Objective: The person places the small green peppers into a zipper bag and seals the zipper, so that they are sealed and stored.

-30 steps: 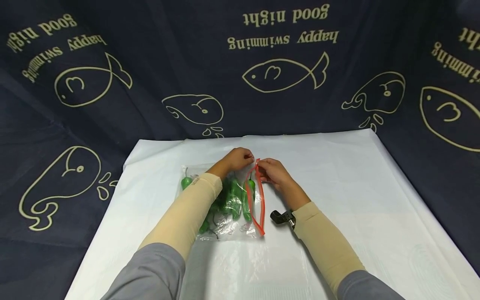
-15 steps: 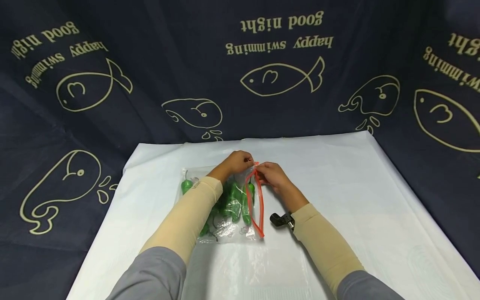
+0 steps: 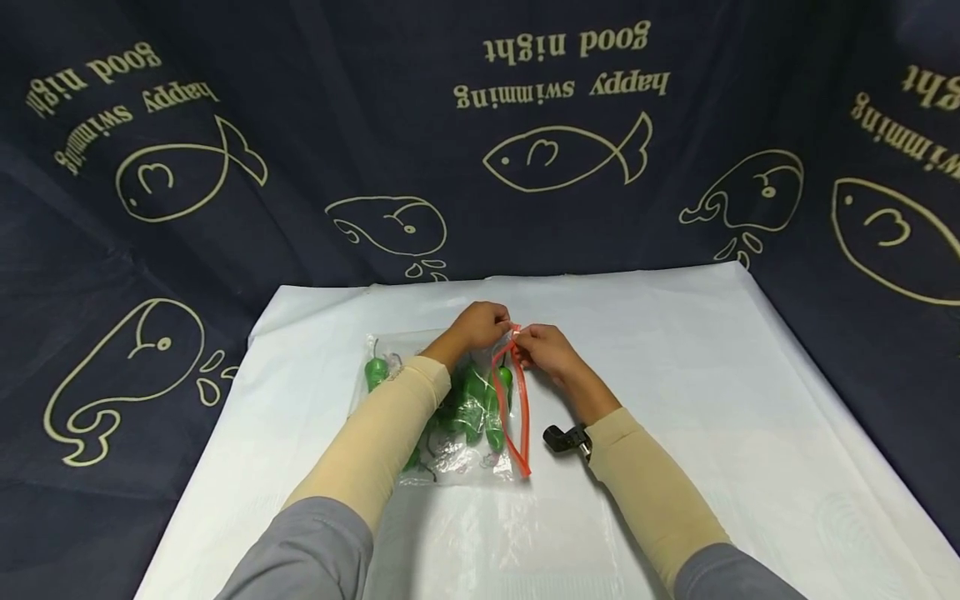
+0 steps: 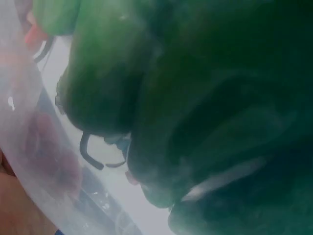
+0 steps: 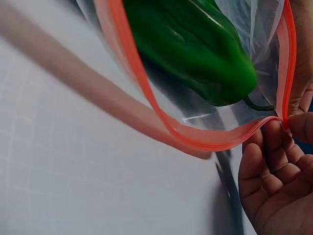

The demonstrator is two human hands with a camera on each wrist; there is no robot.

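A clear zip bag (image 3: pixel 457 462) with a red zip edge (image 3: pixel 525 417) lies flat on the table, its mouth facing right. Several green peppers (image 3: pixel 471 404) are inside; one pepper (image 5: pixel 195 54) looks large near the mouth in the right wrist view. The two red strips gape along most of their length and meet at the far corner. There my left hand (image 3: pixel 482 325) grips the bag's corner, its fingertips partly hidden. Beside it my right hand (image 3: pixel 547 350) pinches the red zip between thumb and fingers. Through the plastic, the left wrist view shows blurred green peppers (image 4: pixel 102 83).
A white cloth (image 3: pixel 675 375) covers the table. Behind it and at both sides hangs a dark blue curtain (image 3: pixel 465 233) with fish and whale drawings. A black camera mount (image 3: pixel 562 438) sticks out at my right wrist, just right of the bag.
Both hands stay at the far end of the red zip, with only small finger shifts. The whole head view has moved slightly. Bag and peppers lie nearly as before.
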